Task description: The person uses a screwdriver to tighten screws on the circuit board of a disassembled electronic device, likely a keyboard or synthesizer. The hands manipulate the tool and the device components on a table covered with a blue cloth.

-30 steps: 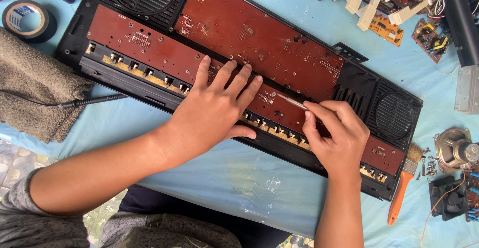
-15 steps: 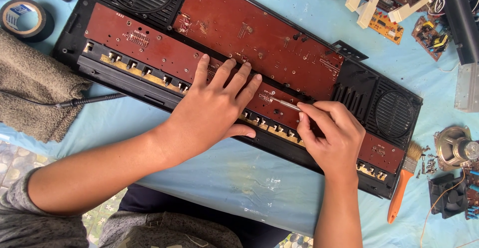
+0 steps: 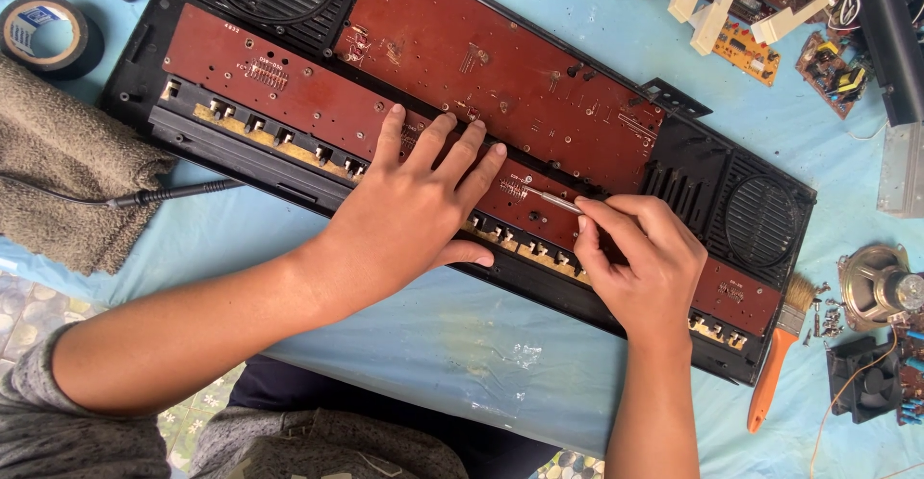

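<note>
An opened black keyboard case lies diagonally on a light blue cloth, its red-brown circuit boards exposed and a round speaker grille at each end. My left hand rests flat, fingers spread, on the lower board near the middle. Just to its right, my right hand is shut on a thin metal screwdriver shaft, whose tip touches the lower board.
A grey towel with a black cable lies at left, a roll of black tape above it. An orange-handled brush, a loose speaker, small screws and circuit parts sit at right. Beige keys and boards lie top right.
My right hand has shifted slightly left along the lower board with the screwdriver. My left hand stays pressed in the same place.
</note>
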